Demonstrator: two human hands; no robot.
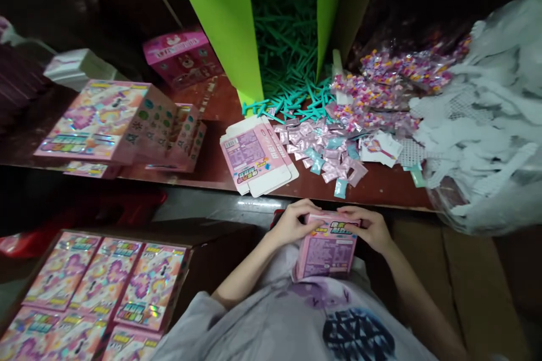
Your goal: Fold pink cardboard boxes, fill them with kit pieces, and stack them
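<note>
A pink and purple printed box (328,251) is upright against my shirt, just in front of the table edge. My left hand (295,221) grips its top left corner, thumb on the printed face. On the top right corner, my right hand (367,227) is closed in the same way, with its thumb over the lettering. The fingers behind the box are partly hidden. Beyond my hands lies a flattened pink carton (258,155) on the table. Small pink and teal sachets (326,149) are piled to its right, beside several white printed cards (381,148).
Green plastic sticks (296,96) spill from a lime-green box (224,17). Bags of colourful beads (381,87) and a large clear bag of white pieces (486,113) occupy the right. Stacked pink boxes (101,118) stand left, above a carton of packed boxes (152,282).
</note>
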